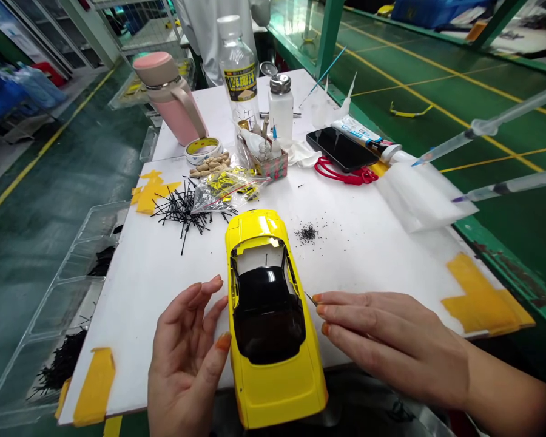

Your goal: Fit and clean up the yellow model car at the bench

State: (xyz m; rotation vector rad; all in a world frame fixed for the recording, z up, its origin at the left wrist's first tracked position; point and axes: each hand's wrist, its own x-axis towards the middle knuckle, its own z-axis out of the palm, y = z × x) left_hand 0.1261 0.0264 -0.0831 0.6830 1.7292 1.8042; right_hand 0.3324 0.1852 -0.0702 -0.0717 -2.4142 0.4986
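Your yellow model car body sits on the white desk, long axis pointing away from you, near end past the desk's front edge. One glossy black panel fills the cabin opening. Underside hidden.

Left hand: open, fingers loosely spread, holding nothing, just beside the car's left flank. Can't tell if it touches.

Right hand: fingers closed together, pinching a thin metal tip just beside the car's right flank. The hand hides the rest of the tool, so can't identify it.

Counts: 1 loose heap of black pins, too many to count; 1 small pile of black granules; 1 plastic bag of yellow parts; 1 phone; 1 water bottle; 1 white bottle; 1 pink flask; 2 syringes, both cut off by the right frame edge. Left of the desk, 1 clear tray holds more black pins. 1 person in white, cut off at the top of frame, stands beyond the desk.
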